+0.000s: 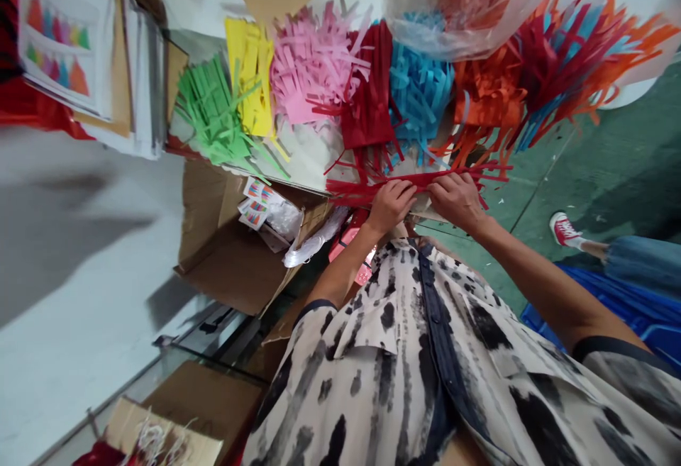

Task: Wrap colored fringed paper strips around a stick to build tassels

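Observation:
Both hands are at the table's near edge, pinching a length of dark red fringed paper (420, 181) laid sideways. My left hand (392, 205) grips its middle part with curled fingers. A little to the right, my right hand (457, 200) has its fingers closed on the same paper. Loose cut strips stick out at both ends of it. Just beyond lies a stack of dark red fringed paper (367, 108), with blue fringed paper (420, 93) and orange fringed paper (489, 93) to its right. My thumbs are partly hidden.
Pink (313, 69), yellow (252, 76) and green fringed paper (216, 108) lie further left. A clear plastic bag (473, 5) covers part of the back. Below the table stands an open cardboard box (223, 267). Another person's red shoe (565, 229) is at right, near blue crates (585, 303).

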Demonstrator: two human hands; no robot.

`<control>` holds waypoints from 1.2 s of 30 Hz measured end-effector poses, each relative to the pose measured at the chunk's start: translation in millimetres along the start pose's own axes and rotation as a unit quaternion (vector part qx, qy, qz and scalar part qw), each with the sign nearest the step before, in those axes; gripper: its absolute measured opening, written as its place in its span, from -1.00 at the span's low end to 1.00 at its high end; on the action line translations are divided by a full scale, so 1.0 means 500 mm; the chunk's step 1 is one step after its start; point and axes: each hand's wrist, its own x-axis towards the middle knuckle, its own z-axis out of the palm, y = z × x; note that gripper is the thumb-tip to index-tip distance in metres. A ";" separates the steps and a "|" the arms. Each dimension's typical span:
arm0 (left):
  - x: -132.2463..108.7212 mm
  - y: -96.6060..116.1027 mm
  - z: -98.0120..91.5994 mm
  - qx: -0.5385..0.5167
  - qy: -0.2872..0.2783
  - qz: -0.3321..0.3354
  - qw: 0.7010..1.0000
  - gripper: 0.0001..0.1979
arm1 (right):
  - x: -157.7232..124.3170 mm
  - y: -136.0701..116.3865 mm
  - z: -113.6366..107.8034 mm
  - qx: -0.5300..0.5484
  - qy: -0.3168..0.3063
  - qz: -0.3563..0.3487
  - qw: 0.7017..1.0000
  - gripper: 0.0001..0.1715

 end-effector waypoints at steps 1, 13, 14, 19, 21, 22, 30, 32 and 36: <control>0.001 -0.001 -0.002 -0.002 0.003 -0.006 1.000 -0.63 | 0.001 0.002 0.000 0.001 -0.003 0.006 1.000 -0.69; -0.005 -0.025 -0.044 0.024 0.085 -0.201 0.976 -0.83 | 0.025 0.015 -0.002 0.038 0.013 0.158 0.987 -0.58; -0.004 -0.025 -0.043 0.024 0.089 -0.207 0.974 -0.83 | 0.027 0.012 -0.003 0.036 0.011 0.164 0.986 -0.59; 0.000 -0.022 -0.034 0.017 0.115 -0.219 0.969 -0.79 | 0.038 -0.005 -0.010 0.012 -0.009 0.186 0.983 -0.56; 0.003 -0.022 -0.030 0.016 0.117 -0.227 0.967 -0.78 | 0.043 -0.009 -0.012 0.005 -0.018 0.190 0.982 -0.55; 0.004 -0.023 -0.028 0.017 0.117 -0.230 0.966 -0.79 | 0.045 -0.010 -0.012 0.001 -0.022 0.192 0.981 -0.55; 0.011 -0.033 -0.011 0.052 0.113 -0.230 0.965 -0.75 | 0.057 -0.021 0.000 -0.010 -0.015 0.215 0.977 -0.53; 0.011 -0.035 -0.011 0.063 0.111 -0.217 0.968 -0.73 | 0.054 -0.023 0.002 -0.015 -0.002 0.220 0.975 -0.53; 0.006 -0.040 -0.012 0.066 0.113 -0.204 0.970 -0.71 | 0.030 -0.036 0.004 -0.017 0.058 0.201 0.978 -0.57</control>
